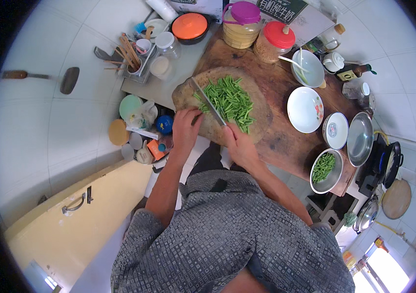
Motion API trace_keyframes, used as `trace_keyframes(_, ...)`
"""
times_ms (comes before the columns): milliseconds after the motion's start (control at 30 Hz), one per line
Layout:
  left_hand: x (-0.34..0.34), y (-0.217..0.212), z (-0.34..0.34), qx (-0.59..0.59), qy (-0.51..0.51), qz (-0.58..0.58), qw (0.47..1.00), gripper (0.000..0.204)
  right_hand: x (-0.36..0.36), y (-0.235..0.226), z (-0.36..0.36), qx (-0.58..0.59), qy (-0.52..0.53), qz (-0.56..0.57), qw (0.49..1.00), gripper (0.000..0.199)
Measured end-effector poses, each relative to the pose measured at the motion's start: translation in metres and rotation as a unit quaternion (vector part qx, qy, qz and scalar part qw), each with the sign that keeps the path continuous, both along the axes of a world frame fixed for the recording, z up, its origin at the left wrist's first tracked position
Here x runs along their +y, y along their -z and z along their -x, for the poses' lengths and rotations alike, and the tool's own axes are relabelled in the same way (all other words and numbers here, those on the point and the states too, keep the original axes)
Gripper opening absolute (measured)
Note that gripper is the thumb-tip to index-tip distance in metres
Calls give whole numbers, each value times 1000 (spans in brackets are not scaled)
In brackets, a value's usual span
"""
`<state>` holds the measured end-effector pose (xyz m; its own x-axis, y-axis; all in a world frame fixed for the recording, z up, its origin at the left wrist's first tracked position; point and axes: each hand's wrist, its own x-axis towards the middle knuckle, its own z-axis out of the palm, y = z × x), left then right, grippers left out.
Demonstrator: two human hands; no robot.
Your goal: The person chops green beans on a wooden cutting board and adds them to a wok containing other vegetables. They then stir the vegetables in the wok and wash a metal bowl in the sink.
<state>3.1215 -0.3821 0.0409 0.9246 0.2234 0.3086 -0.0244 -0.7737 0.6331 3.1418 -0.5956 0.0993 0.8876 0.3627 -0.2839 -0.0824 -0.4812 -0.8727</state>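
My right hand [240, 145] grips the handle of a kitchen knife [208, 101], whose long blade slants up and left across a round wooden cutting board [261, 110]. A heap of cut green beans [231, 100] lies on the board, mostly right of the blade, with a few pieces on its left. My left hand [186, 128] is at the board's near left edge, left of the blade, with its fingers curled in; what they hold, if anything, is hidden. More cut green beans [323, 167] sit in a metal bowl [337, 177] at the table's right.
The wooden table [283, 146] also carries a white bowl with a floral print [305, 110], a smaller bowl [335, 131], a metal basin [360, 139] and a bowl with a spoon [310, 66]. Lidded jars [274, 41] stand behind the board. Left are a utensil holder [139, 68] and a yellowish door [86, 215].
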Motion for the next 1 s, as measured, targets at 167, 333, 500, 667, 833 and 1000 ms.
trace_keyframes(167,10,-9,22,63,-91,154,982,33,-26,-20,4,15,-16,-5,1000,35)
trace_keyframes(333,22,-2,41,66,-29,80,994,36,-34,-28,8,15,-67,-3,998,33)
trace_keyframes(500,17,2,39,74,-34,115,990,31,-44,-30,9,30,-111,27,993,32)
trace_keyframes(667,13,0,35,71,-38,118,990,20,-53,-28,13,6,-130,69,989,33)
trace_keyframes(833,14,3,33,73,-27,60,995,15,-45,-18,21,-12,-113,90,989,32)
trace_keyframes(1000,10,1,25,33,30,5,999,16,-48,-13,26,9,-60,13,998,32)
